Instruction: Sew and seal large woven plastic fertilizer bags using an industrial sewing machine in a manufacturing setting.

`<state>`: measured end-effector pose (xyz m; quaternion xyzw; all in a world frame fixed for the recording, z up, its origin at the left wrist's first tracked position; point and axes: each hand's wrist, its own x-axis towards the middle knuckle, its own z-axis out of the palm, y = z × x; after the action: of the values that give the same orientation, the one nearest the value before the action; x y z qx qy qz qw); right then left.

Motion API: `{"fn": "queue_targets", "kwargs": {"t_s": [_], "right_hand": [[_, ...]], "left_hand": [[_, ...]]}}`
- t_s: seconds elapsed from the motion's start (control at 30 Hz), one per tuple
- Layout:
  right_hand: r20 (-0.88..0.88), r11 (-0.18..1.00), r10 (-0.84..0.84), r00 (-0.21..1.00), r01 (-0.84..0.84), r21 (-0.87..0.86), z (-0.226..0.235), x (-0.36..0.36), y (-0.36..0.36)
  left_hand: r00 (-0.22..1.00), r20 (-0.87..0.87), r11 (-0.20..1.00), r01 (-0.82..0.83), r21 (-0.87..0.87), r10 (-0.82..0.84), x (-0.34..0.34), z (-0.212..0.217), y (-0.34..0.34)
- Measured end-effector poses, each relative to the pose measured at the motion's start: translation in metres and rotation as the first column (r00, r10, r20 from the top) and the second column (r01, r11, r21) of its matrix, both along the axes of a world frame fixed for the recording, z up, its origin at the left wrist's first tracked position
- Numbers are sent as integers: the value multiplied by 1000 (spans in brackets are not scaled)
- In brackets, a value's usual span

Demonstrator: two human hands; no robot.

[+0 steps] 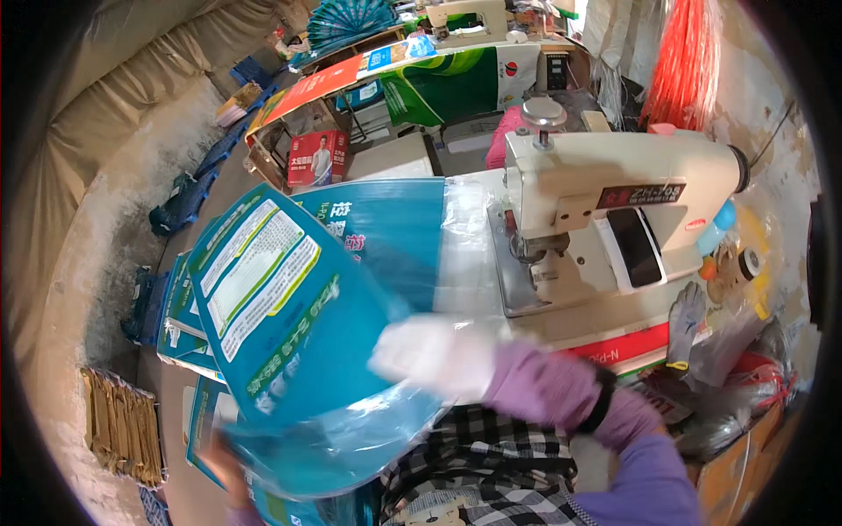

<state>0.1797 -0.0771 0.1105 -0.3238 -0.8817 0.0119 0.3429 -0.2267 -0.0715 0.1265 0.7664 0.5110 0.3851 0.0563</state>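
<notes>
A teal printed plastic sack (289, 316) with a white label panel stands tilted in front of me, its near end bent round and shiny. My left hand (226, 466), bare and partly blurred, is closed at the sack's lower left edge; the fingertips are hidden. My right hand (434, 355), in a white glove, lies over the sack's right side. Motion smears its fingers, so their grip does not show. Behind, another teal sack (399, 228) lies flat on the table, left of a cream sewing machine (614, 188).
A phone (636, 247) leans against the machine. A grey glove (686, 324) hangs at the table's right edge. More teal sacks (180, 324) are stacked at left, near a brown bundle (123, 427) on the floor. A red box (317, 159) stands behind; red strands (686, 66) hang at right.
</notes>
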Motion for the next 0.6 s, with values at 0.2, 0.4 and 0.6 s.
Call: {"fn": "queue_targets", "kwargs": {"t_s": [0.2,0.4,0.6], "right_hand": [[-551,943,-329,767,231,-241,-46,-80,-79],[-534,559,-825,-183,-135,-818,-200,-5,-173],[-389,477,-828,-403,-143,-867,-201,-8,-226]], "left_hand": [[948,-296,817,258,516,-113,157,110,221],[307,-484,440,878,-187,-819,381,-43,230],[299,91,210,826,-524,-950,461,-127,205]]}}
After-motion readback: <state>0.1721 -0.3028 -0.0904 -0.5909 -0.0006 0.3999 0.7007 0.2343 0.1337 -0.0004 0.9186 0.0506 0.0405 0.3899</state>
